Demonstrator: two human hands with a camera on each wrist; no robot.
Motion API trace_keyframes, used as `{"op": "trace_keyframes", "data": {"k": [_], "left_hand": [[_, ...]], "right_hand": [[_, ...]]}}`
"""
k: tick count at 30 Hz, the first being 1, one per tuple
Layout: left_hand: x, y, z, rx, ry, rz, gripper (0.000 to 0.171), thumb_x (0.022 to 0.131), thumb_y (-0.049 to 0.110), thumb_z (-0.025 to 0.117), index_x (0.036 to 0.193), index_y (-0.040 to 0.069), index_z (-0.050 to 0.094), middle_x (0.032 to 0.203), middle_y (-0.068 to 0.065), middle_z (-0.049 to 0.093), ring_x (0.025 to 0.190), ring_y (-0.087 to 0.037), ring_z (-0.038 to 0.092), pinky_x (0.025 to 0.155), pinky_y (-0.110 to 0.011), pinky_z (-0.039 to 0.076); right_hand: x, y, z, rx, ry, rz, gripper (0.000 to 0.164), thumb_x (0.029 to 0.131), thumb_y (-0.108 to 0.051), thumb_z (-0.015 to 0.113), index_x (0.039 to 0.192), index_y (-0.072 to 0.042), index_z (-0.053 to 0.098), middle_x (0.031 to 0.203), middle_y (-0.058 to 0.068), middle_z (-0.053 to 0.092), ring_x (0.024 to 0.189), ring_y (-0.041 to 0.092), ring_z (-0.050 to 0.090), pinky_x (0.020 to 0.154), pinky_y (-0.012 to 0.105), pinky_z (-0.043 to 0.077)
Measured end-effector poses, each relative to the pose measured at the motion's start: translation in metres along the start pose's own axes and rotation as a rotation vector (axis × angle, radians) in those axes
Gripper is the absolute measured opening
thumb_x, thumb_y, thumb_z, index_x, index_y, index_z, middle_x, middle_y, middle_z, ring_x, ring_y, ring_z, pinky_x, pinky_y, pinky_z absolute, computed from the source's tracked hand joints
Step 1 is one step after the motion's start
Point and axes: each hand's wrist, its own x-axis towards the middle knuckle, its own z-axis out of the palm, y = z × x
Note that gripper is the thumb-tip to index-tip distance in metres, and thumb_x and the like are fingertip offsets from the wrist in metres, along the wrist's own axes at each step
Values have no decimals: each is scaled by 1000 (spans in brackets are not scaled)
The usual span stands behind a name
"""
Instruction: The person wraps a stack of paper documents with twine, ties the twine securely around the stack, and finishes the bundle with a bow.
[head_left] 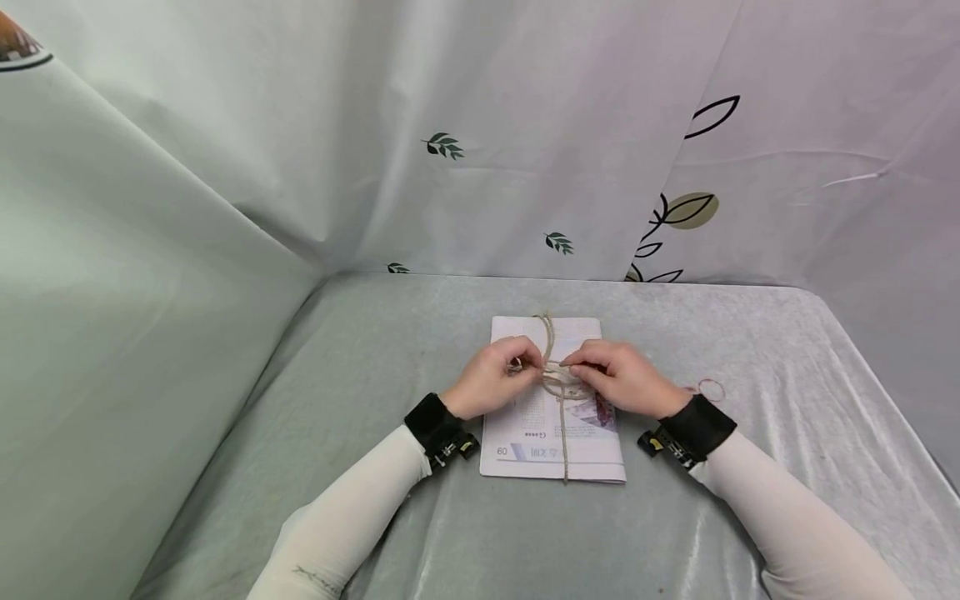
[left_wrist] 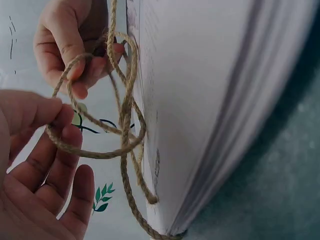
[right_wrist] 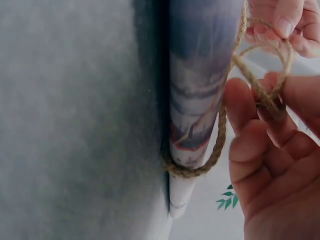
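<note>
A folded stack of newspaper [head_left: 525,454] lies on the cloth-covered table, with twine [head_left: 564,442] running lengthwise over it and loops gathered at its middle. My left hand [head_left: 501,375] is over the stack's left side and pinches a loop of the twine [left_wrist: 95,154] between thumb and finger. From the right, my right hand [head_left: 618,375] pinches another part of the twine [right_wrist: 272,102]. The loops stand up off the paper between both hands. In the right wrist view, one strand wraps round the folded edge of the newspaper [right_wrist: 190,120].
Grey cloth [head_left: 360,350] covers the table. A thin reddish loop [head_left: 711,388] lies beside my right wrist. White sheeting with leaf prints [head_left: 487,200] hangs behind and along the sides. Black bands with small cameras [head_left: 450,446] sit on both wrists.
</note>
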Motion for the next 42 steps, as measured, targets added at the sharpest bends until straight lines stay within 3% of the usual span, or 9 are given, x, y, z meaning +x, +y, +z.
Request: {"op": "trace_keyframes", "data": {"k": [7, 12, 15, 18, 21, 26, 32, 35, 42], "left_hand": [[1, -6, 0, 271, 21, 128, 16, 103, -1, 74, 104, 13, 83, 109, 1, 74, 106, -19, 63, 94, -34, 53], [0, -3, -2, 358, -60, 106, 23, 99, 4, 73, 116, 13, 86, 118, -1, 71, 110, -19, 59, 94, -35, 51], [-1, -2, -1, 361, -111, 80, 18, 99, 12, 77, 113, 15, 87, 120, 0, 68, 111, -18, 55, 93, -34, 49], [-1, -2, -1, 331, -119, 64, 6, 101, 20, 82, 104, 16, 86, 120, 1, 65, 112, -18, 52, 94, -34, 48], [0, -3, -3, 262, -93, 44, 11, 102, 22, 84, 94, 15, 82, 119, -1, 65, 113, -20, 51, 95, -35, 47], [1, -6, -12, 31, -26, -10, 24, 104, 17, 81, 83, 9, 75, 115, -4, 67, 113, -22, 54, 93, -37, 47], [1, -10, -29, -208, -39, -158, 32, 108, 22, 75, 80, 7, 71, 86, -4, 67, 80, -17, 58, 73, -30, 44], [-1, -14, -41, -241, -92, -221, 39, 109, 25, 73, 75, 10, 64, 72, -5, 57, 68, -17, 51, 66, -29, 39], [-5, -18, -72, -212, -142, -270, 46, 108, 31, 76, 79, -1, 60, 67, 5, 43, 65, -16, 41, 65, -30, 32]], "right_hand": [[0, -1, -1, 70, -69, -55, 15, 105, -5, 77, 111, -16, 86, 102, -12, 70, 89, 10, 61, 77, 29, 51], [-1, -1, 1, 106, -65, -47, 15, 105, -4, 77, 111, -14, 86, 103, -10, 70, 91, 11, 62, 79, 28, 51], [-2, -1, 0, 112, -57, -30, 16, 105, -3, 76, 112, -15, 86, 103, -10, 69, 90, 11, 61, 77, 27, 51], [-3, 0, -1, 95, -55, -16, 18, 106, -4, 76, 115, -17, 86, 105, -9, 68, 88, 10, 60, 76, 28, 51], [-5, 3, -4, 50, -49, -9, 20, 107, -5, 74, 119, -17, 85, 107, -8, 66, 87, 8, 59, 74, 28, 50], [-9, 10, -13, -16, -8, -22, 18, 106, -3, 75, 117, -13, 84, 107, -8, 64, 84, 7, 56, 71, 28, 48], [-13, 16, -27, -89, 19, 5, 13, 102, -3, 80, 109, -13, 85, 107, -7, 65, 86, 7, 58, 71, 29, 52], [-13, 18, -33, -131, 9, 41, 10, 100, -5, 83, 106, -13, 85, 108, -7, 66, 88, 8, 60, 73, 30, 53], [-15, 18, -43, -214, -26, 98, 9, 100, -8, 84, 101, -17, 84, 101, -10, 63, 84, 8, 57, 73, 32, 50]]}}
